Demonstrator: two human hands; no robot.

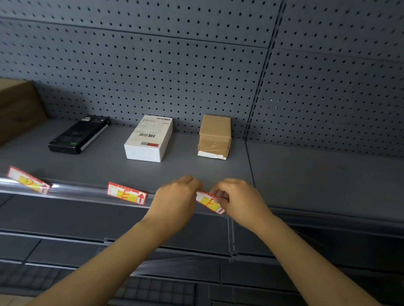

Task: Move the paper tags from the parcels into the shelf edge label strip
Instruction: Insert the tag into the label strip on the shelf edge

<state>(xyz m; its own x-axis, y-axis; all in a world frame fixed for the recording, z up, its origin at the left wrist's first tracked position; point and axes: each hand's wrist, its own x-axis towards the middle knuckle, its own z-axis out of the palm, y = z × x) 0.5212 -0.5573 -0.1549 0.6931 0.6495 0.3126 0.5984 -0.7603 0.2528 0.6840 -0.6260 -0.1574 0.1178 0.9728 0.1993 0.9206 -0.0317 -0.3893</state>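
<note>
Hands meet at the shelf edge in the head view: the left hand (175, 195) and right hand (237, 197) both pinch the third paper tag (208, 202) over the clear label strip (80, 192), where two tags (127, 193) (27, 180) already sit. Held tilted, the tag could buckle or ride over the strip's lip rather than slide in. Open shelf (321, 180) lies to the right, and the brown parcel (215, 136) stands well behind.

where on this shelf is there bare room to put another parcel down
Bare grey shelf lies right of the brown cardboard box; narrower gaps flank the white box. The front edge is crowded: both hands pinch a red-and-yellow tag.
</note>
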